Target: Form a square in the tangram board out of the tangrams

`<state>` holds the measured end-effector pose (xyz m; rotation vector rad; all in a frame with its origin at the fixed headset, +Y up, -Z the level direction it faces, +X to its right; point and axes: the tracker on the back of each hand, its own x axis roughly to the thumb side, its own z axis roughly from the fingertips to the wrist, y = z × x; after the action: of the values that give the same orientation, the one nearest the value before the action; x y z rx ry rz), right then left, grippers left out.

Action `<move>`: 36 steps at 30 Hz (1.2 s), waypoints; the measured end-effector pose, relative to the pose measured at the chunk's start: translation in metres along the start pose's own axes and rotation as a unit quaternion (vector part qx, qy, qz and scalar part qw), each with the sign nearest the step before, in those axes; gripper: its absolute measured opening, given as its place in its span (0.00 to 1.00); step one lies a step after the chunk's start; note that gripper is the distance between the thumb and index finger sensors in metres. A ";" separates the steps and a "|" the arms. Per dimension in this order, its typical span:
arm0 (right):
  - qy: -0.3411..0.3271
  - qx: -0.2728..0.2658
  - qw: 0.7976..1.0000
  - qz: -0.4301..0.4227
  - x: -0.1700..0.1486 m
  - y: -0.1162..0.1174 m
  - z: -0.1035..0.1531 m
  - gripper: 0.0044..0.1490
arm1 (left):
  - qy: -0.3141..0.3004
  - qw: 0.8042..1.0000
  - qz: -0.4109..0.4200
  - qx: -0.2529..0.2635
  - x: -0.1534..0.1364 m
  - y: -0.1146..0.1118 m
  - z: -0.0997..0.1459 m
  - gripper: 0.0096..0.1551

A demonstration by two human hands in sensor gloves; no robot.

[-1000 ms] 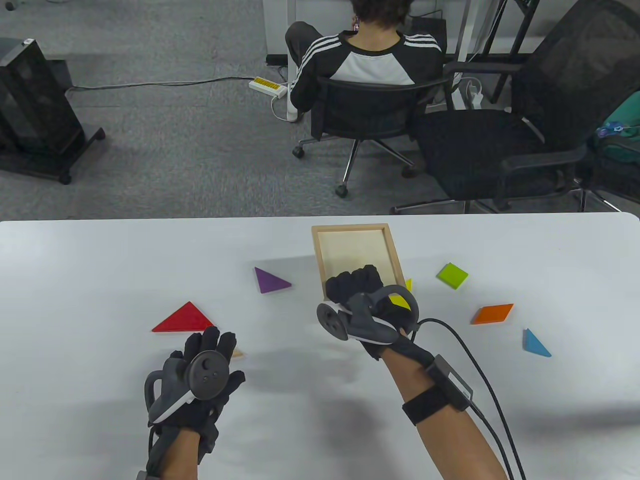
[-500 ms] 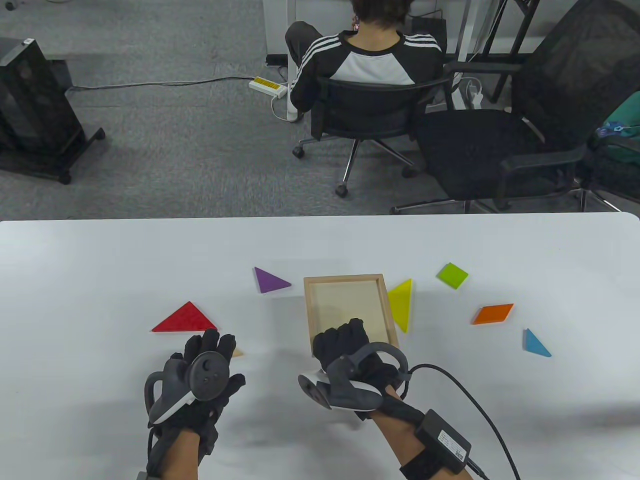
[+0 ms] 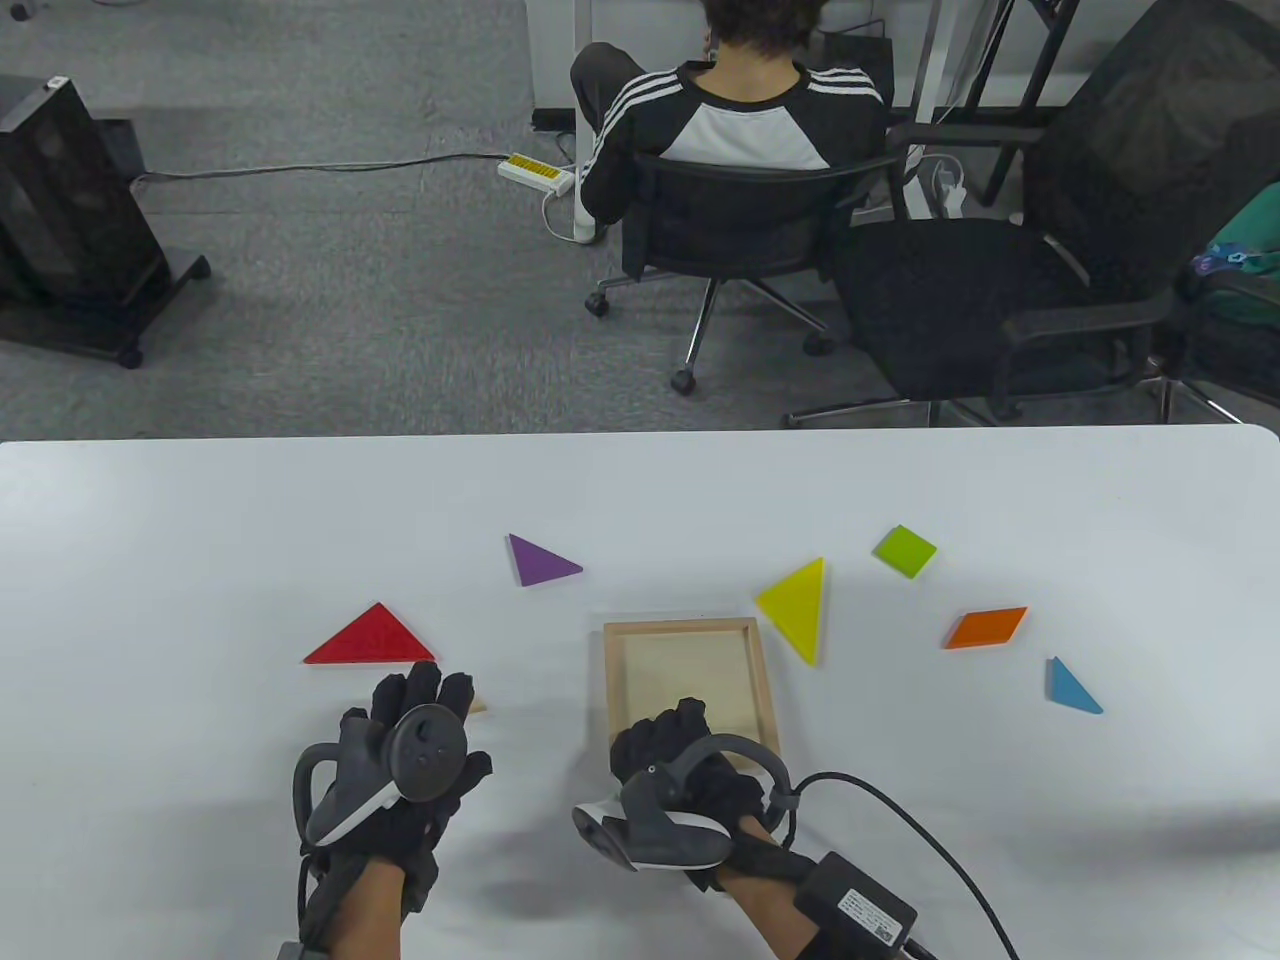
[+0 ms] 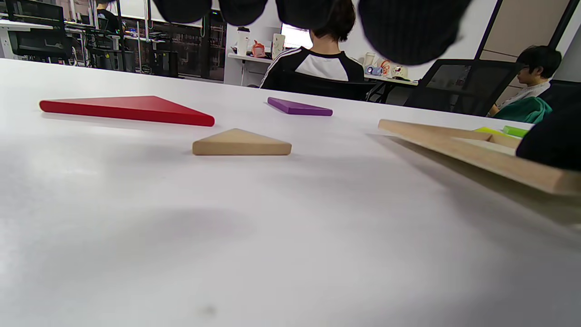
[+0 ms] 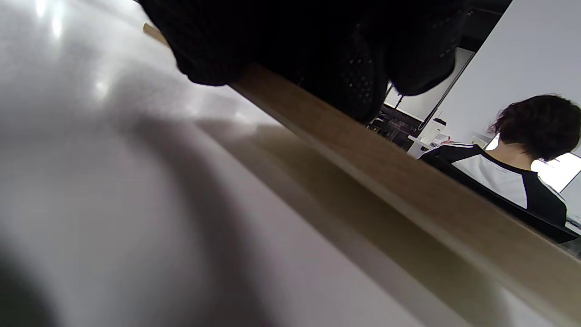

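The right hand [image 3: 690, 765] grips the near rim of the tangram board [image 3: 690, 680], which sits near the table's [image 3: 200, 500] front edge and seems tipped up at that side, nothing in it yet; let go carelessly, I reckon it could skid into the yellow triangle [image 3: 798, 603] just beside its far right corner; the left hand [image 3: 405, 760] rests with fingers loose, holding nothing, over the wooden triangle [image 4: 240, 142].

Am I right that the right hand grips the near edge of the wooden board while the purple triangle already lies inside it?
Not quite: the right hand does grip the wooden board, but the purple triangle lies on the table outside it, as the table view shows.
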<state>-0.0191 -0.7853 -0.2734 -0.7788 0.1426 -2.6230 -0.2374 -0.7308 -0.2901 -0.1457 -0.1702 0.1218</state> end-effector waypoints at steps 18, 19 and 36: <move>-0.001 0.006 0.999 -0.054 0.007 0.011 -0.002 0.30 | 0.004 1.000 0.002 0.012 -0.004 0.012 -0.002 0.44; 0.002 0.012 0.998 -0.060 0.005 0.011 -0.002 0.30 | 0.004 1.000 0.008 0.012 -0.005 0.014 -0.002 0.44; 0.006 0.047 0.995 -0.086 -0.009 -0.011 -0.004 0.40 | 0.039 0.998 -0.034 0.019 -0.017 0.063 -0.008 0.46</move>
<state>-0.0185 -0.7713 -0.2789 -0.7734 -0.0463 -2.7730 -0.2592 -0.6720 -0.3102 -0.1056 -0.0943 0.0517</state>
